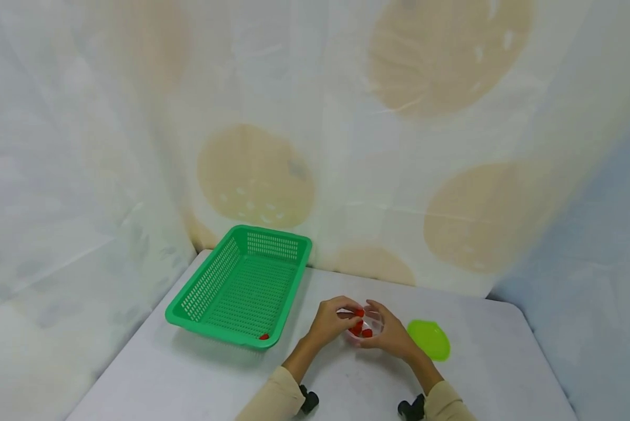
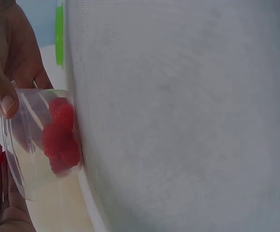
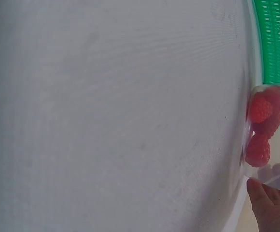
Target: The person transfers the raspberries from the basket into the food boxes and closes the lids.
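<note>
A clear plastic cup (image 2: 36, 159) stands on the white table with several raspberries (image 2: 61, 137) in its bottom. My right hand (image 1: 394, 337) grips the cup from the right, thumb at its rim in the left wrist view and fingertips low on its wall in the right wrist view. From the other side, my left hand (image 1: 328, 323) pinches a red raspberry (image 1: 359, 313) between thumb and fingers at the cup's mouth. In the left wrist view only a bit of that raspberry shows; the fingers hide the rest.
Left of the hands, a green slotted basket (image 1: 236, 292) holds one red raspberry (image 1: 264, 337) in its near right corner. A light green lid (image 1: 429, 340) lies on the table (image 1: 483, 356) right of the cup. Patterned white cloth (image 1: 341, 175) hangs behind the table.
</note>
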A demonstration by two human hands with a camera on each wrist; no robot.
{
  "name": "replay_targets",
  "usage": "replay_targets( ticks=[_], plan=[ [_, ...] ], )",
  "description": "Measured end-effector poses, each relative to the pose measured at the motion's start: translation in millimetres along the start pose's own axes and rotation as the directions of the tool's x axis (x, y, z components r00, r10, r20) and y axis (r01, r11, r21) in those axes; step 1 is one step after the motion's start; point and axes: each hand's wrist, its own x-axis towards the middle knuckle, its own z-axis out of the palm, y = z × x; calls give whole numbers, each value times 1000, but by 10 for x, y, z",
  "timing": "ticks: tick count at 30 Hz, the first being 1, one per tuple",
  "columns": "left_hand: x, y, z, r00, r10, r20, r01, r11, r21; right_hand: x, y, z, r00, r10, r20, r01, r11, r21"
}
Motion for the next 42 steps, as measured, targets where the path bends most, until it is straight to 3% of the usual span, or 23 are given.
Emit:
replay_targets(
  ticks=[13,17,22,25,29,31,33,36,40,42],
  plan=[
    [-25,55,-92,1000,10,-23,-9,998,64,45,-100,47,1000,-7,12,7,1000,1],
    [-18,146,-109,993,107,-50,-102,991,92,52,-99,66,1000,-5,11,6,1000,-18],
    [98,389,-243,958,283,-53,-272,949,162,46,-86,71,1000,11,14,-10,1000,-17],
    [188,602,-425,939,339,-54,-315,913,259,35,-83,63,999,27,26,-27,1000,-8],
    [263,808,-740,930,357,-82,-312,890,334,22,-66,39,999,43,29,-43,999,-9],
    [251,853,-913,941,319,-109,-264,898,352,16,-56,27,999,47,27,-46,999,-10],
    [200,876,-1088,962,238,-134,-173,910,378,15,-43,19,998,48,28,-47,999,-11],
    [79,916,-1328,988,43,-146,19,918,396,13,-21,13,999,44,23,-44,999,4],
    [-69,903,-1588,981,-131,-141,175,908,380,18,-4,12,999,42,12,-42,999,28],
    [-131,871,-1702,977,-176,-122,210,902,377,19,-12,15,999,43,11,-43,999,32]
  ],
)
